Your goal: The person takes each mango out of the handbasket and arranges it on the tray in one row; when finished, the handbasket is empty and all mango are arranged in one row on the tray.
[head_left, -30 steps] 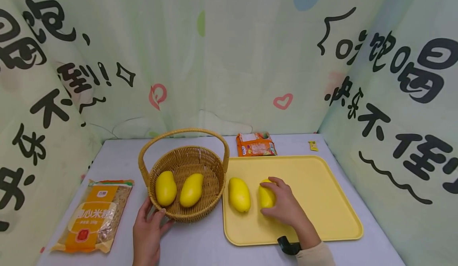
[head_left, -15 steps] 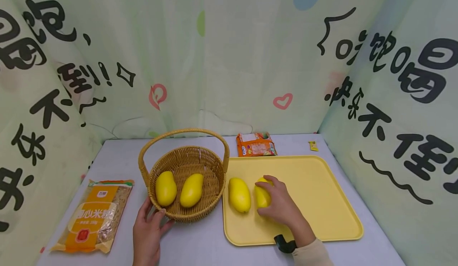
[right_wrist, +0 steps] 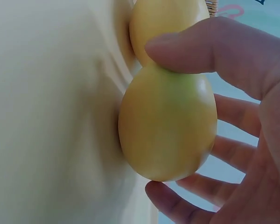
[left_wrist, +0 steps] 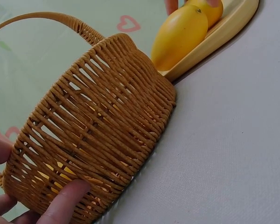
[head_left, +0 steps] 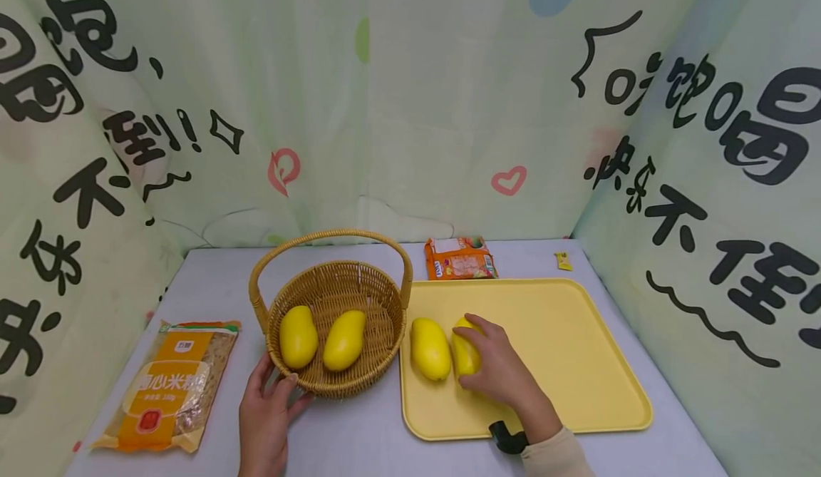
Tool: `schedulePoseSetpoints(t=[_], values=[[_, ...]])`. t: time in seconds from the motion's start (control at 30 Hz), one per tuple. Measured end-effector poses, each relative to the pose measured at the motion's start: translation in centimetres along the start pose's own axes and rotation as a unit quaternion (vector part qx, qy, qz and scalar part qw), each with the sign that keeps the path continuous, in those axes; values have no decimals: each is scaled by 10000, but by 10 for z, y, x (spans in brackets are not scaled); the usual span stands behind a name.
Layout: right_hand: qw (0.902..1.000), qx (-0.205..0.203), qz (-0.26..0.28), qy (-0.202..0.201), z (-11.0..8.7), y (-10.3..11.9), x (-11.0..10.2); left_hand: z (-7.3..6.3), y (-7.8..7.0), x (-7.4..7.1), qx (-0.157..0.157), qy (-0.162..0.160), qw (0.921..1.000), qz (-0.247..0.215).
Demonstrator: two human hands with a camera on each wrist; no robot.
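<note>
My right hand (head_left: 503,370) grips a yellow mango (head_left: 465,358) on the yellow tray (head_left: 532,409), thumb on one side and fingers round the other. In the right wrist view this mango (right_wrist: 165,130) lies low against the tray and overlaps a second one. That second mango (head_left: 430,349) lies just left of it on the tray. My left hand (head_left: 266,413) holds the front left rim of a wicker basket (head_left: 343,389), its thumb (left_wrist: 67,200) against the outer wall. Inside lie two more mangoes, one at left (head_left: 298,337) and one mid-basket (head_left: 343,340).
A bag of rice snacks (head_left: 165,388) lies on the table left of the basket. Behind the tray are an orange snack packet (head_left: 460,259) and a small yellow sachet (head_left: 563,261). The basket's tall handle (head_left: 330,234) arches above it. Printed curtains surround the table.
My right hand has slid left across the tray with the mango, bringing it close to the other tray mango. My left hand and the basket have stayed in place.
</note>
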State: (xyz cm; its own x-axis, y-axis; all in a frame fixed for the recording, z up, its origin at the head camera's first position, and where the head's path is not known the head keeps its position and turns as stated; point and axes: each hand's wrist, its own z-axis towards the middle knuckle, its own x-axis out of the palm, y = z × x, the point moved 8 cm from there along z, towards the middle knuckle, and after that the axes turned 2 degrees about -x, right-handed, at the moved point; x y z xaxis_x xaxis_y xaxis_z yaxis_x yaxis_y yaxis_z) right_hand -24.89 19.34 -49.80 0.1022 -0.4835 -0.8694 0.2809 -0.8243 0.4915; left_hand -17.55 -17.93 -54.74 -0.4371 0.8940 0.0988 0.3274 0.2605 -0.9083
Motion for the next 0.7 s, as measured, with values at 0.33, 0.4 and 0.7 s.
schedulePoseSetpoints(t=[0.33,0.4,0.7], values=[[9998,-103,105,123,-1,3,1,0,0,0,-13,-18,10000,22],[9998,-138,95,112,-2,3,0,0,0,0,-3,-13,10000,20],[9999,-29,109,51,-3,1,-2,-1,-1,1,12,29,10000,-13]])
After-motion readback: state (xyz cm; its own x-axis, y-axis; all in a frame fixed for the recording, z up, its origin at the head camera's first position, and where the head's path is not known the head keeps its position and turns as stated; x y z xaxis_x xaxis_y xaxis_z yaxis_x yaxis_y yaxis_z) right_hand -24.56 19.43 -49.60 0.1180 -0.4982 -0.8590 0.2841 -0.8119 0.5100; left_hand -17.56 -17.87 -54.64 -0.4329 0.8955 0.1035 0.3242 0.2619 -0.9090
